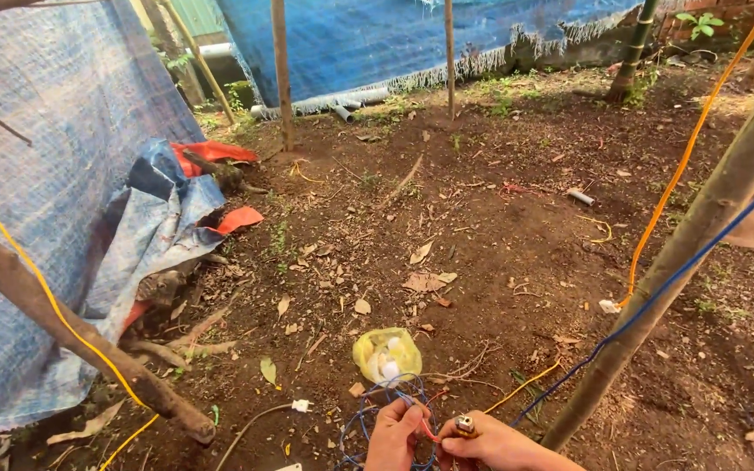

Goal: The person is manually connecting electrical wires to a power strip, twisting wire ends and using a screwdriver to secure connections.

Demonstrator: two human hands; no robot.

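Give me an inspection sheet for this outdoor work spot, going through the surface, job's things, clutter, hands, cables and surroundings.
Surface: bare soil scattered with dry leaves.
Job's things: small brass-coloured fitting and a red wire, pinched between the hands over a coil of blue wire.
Clutter: yellow plastic bag holding white pieces; crumpled tarp with orange patches.
Hands: left hand and right hand both closed around the wire and fitting.
Cables: orange cable, yellow wire, blue cable along a leaning pole.
Surroundings: blue tarp walls on wooden stakes.
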